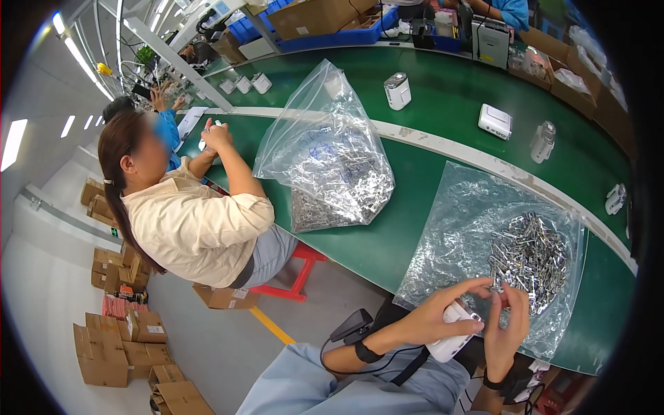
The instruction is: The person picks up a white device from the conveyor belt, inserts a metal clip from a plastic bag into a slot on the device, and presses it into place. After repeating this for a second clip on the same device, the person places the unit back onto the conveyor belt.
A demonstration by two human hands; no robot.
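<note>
My left hand (432, 319) is wrapped round a small white plastic device (448, 348), thumb across its face. The fingertips of my right hand (506, 319) pinch a small shiny metal part (496, 286), and my left forefinger reaches to the same spot. Both hands are over the near edge of a clear plastic bag (449, 238) spread on the green bench. On that bag, just beyond my right hand, lies a heap of small silvery metal parts (532, 252). My fingers partly hide the pinched part.
To the left stands a big clear bag (339, 187) full of metal parts. A co-worker (194, 207) sits beyond it, hands raised. Across a pale rail, a green belt (443, 104) carries white devices (398, 91) and a clear-topped one (543, 142). Cardboard boxes (100, 353) stack on the floor.
</note>
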